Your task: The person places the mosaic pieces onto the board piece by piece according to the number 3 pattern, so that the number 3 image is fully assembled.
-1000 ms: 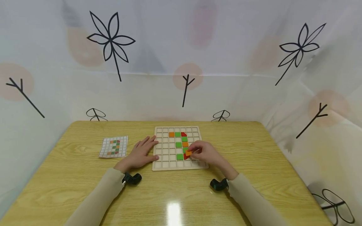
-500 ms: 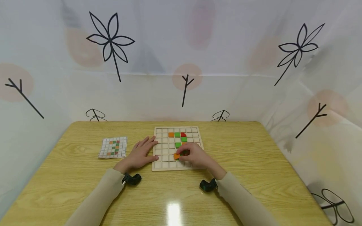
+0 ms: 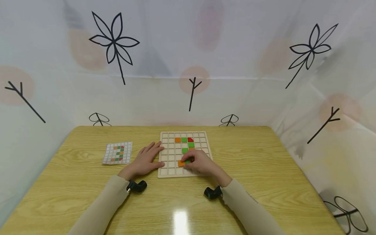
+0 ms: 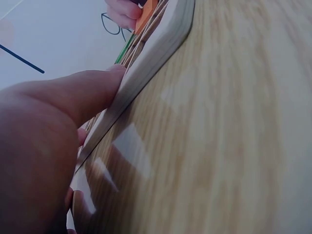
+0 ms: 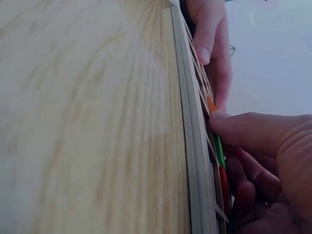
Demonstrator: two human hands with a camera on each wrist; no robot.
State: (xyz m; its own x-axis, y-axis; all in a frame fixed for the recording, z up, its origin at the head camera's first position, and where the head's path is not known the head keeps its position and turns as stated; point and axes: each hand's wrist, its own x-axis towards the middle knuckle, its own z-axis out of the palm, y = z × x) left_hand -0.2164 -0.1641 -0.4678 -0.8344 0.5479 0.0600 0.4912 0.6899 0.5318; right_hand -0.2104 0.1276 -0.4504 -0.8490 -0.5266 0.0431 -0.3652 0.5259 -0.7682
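The wooden grid board (image 3: 171,157) lies flat at the middle of the table. My left hand (image 3: 145,162) is spread out, its fingertips and thumb resting on the board's left edge. With thumb and fingers my right hand (image 3: 200,161) pinches an orange square tile (image 3: 180,163) in a lower row, just left of a green tile (image 3: 187,162). The right wrist view shows the thumb at the orange tile (image 5: 211,103), with a red piece (image 5: 224,187) nearer the camera. Farther up sit another orange tile (image 3: 178,140), several green ones and a red rounded piece (image 3: 190,140). My right hand hides some tiles.
A paper card (image 3: 109,150) printed with a coloured grid pattern lies on the table (image 3: 88,182) left of the board. A patterned white cloth (image 3: 164,98) hangs behind and at both sides. Each wrist wears a black camera.
My right hand has moved left across the board, carrying the orange tile from over the red piece to the cell left of the lower green tile. The left hand stays still.
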